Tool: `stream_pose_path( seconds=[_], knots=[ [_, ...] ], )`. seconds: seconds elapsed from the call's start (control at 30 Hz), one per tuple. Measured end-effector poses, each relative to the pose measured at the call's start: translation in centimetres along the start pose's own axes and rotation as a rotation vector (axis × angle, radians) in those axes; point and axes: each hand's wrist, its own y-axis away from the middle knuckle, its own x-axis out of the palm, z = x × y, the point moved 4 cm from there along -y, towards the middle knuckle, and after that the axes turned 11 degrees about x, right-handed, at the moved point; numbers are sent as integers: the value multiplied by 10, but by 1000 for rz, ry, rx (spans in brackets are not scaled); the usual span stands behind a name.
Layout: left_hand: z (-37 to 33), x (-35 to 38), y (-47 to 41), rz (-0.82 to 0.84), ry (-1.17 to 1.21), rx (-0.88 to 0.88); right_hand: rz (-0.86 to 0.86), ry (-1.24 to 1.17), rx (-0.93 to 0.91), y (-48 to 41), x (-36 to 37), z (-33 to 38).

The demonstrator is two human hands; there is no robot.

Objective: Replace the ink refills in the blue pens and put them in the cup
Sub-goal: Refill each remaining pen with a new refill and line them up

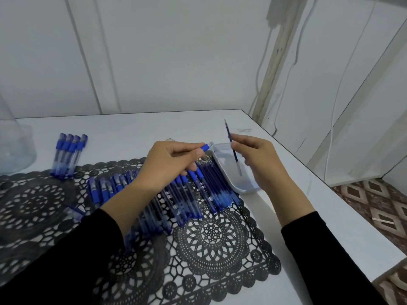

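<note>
Step in hand: swapping the refill of one blue pen, judging by the barrel in one hand and the bare refill in the other.
Left hand: the left hand (pixel 174 160) is curled round a blue pen (pixel 204 147), whose blue end pokes out past the fingertips at frame centre.
Right hand: the right hand (pixel 259 159) pinches a thin dark refill (pixel 227 128) near its middle, holding it almost upright, right of centre.
Doing it well: I would bring the refill's end level with the barrel's open mouth before pushing, keep both in one line, and slide it in gently. A rod this thin would likely bend if forced at an angle. Which end is the writing tip I cannot tell.
White tray: the white tray (pixel 246 190) sits on the table (pixel 132 128) under the right hand. The refill's lower end hangs over its hollow, and nothing else shows in it. Whether the tip touches the tray is unclear.
Loose refills: a bundle of dark refills (pixel 217 183) lies just beside the tray on the black lace mat (pixel 220 238).
Pens waiting: a long row of pens (pixel 176 201) lies across the mat below the left hand.
Set apart: four pens (pixel 69 155) lie together at upper left.
Clear vessel: a clear vessel (pixel 19 155) at the far left edge, cut by the frame, may be the cup. No pens are visible in it.
</note>
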Motion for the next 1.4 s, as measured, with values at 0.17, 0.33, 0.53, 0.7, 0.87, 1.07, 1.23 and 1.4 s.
stream_pose_path(
  seconds=[0.17, 0.33, 0.53, 0.7, 0.87, 1.07, 1.23, 1.4],
  knots=[
    [-5, -43, 28, -93, -36, 61, 189, -199, 51, 23, 42, 13],
    [-12, -91, 66, -123, -150, 162, 320, -266, 42, 46, 89, 26],
    [-8, -139, 109, -284, -200, 141, 393, -276, 8, 69, 130, 32],
    [-6, -158, 129, -350, -234, 131, 380, -331, 17, 81, 149, 25],
    [-8, -161, 137, -364, -175, 136, 366, -393, 40, 92, 160, 13],
    [-9, -164, 139, -341, -186, 124, 376, -412, 30, 96, 162, 12],
    [-9, -164, 139, -334, -163, 128, 374, -418, 39, 97, 162, 13],
    [-7, -164, 139, -336, -161, 121, 398, -437, 95, 96, 165, 10]
  ],
)
